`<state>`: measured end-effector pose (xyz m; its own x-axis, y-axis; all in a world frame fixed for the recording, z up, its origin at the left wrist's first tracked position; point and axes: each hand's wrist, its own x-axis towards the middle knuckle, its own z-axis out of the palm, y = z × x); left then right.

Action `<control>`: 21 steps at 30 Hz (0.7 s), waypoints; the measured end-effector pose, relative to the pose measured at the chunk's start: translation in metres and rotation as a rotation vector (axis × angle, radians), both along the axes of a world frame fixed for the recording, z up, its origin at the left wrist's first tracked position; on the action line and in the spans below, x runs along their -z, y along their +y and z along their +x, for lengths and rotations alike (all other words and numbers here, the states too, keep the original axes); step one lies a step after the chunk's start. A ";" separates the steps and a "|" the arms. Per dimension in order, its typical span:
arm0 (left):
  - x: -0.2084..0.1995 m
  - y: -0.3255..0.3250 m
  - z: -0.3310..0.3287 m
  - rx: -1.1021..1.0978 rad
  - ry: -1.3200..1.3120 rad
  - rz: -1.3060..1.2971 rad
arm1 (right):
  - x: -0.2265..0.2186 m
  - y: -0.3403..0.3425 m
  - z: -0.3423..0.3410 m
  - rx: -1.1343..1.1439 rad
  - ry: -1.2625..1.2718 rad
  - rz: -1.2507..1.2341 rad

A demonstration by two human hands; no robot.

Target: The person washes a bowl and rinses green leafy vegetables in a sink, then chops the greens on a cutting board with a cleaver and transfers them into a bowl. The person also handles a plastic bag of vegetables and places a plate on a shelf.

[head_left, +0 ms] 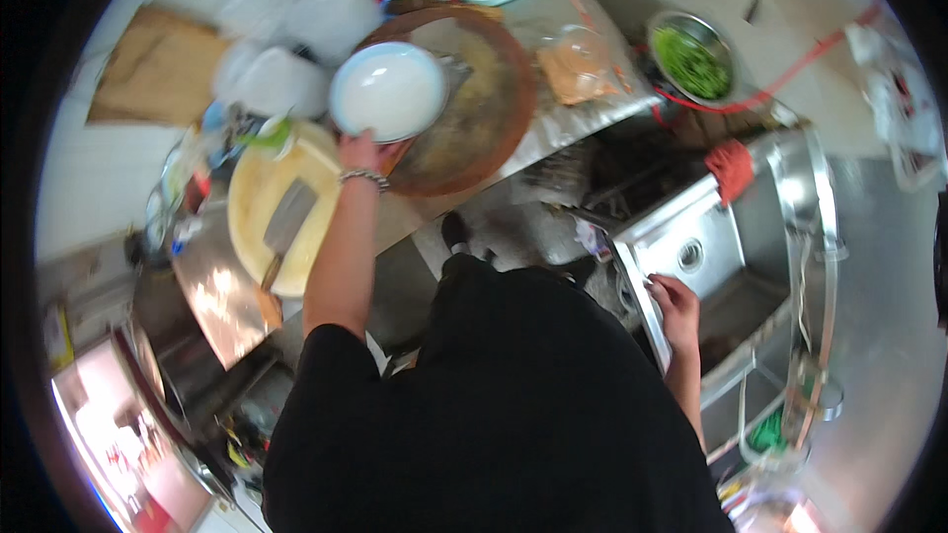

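My left hand (370, 152) is at the near rim of a white bowl (388, 89) with a pale blue edge, thumb over the rim and the other fingers mostly hidden beneath. The bowl is above a large round brown board (484, 128) on the counter. My right hand (675, 304) is at the near left edge of a steel sink (726, 222), fingers curled in; whatever they hold is too small to tell. Below the bowl, a cleaver (289, 217) with a wooden handle lies on a round cream chopping board (247, 178).
A metal bowl of green vegetables (691, 61) stands at the back right, with a red hose (780, 89) beside it. A red cloth (729, 172) hangs on the sink's far edge. Plastic bags (281, 79) and cardboard (153, 64) sit at the back left.
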<state>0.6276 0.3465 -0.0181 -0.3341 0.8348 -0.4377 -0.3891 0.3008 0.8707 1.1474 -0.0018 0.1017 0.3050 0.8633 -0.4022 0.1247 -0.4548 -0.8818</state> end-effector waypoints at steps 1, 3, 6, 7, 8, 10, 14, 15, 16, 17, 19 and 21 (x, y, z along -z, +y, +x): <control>0.027 0.017 -0.039 -0.062 -0.124 -0.053 | -0.010 0.019 -0.024 -0.091 -0.060 -0.071; 0.048 0.039 -0.073 -0.044 -0.095 -0.126 | -0.024 0.049 -0.043 -0.222 -0.151 -0.094; 0.082 0.061 -0.115 -0.022 -0.172 -0.221 | -0.042 0.091 -0.046 -0.234 -0.256 -0.075; 0.083 0.059 -0.097 -0.007 -0.159 -0.232 | -0.038 0.093 -0.034 -0.180 -0.216 -0.135; 0.087 0.059 -0.103 0.019 -0.183 -0.250 | -0.045 0.107 -0.033 -0.185 -0.260 -0.151; 0.063 0.045 -0.082 0.023 -0.219 -0.228 | -0.033 0.121 -0.014 -0.155 -0.285 -0.156; 0.029 0.003 -0.113 0.023 0.149 -0.290 | -0.004 0.186 0.036 -0.171 -0.321 -0.048; 0.005 -0.017 -0.100 0.012 0.293 -0.265 | 0.018 0.199 0.063 -0.134 -0.280 0.028; -0.020 -0.035 -0.107 0.029 0.352 -0.267 | 0.010 0.240 0.061 -0.096 -0.156 0.068; -0.035 -0.046 -0.101 0.075 0.395 -0.276 | 0.021 0.266 0.078 -0.083 -0.167 0.102; -0.060 -0.071 -0.069 0.142 0.410 -0.299 | 0.042 0.329 0.112 -0.084 -0.184 0.156; -0.071 -0.089 -0.022 0.301 0.430 -0.326 | 0.074 0.395 0.148 -0.077 -0.459 0.163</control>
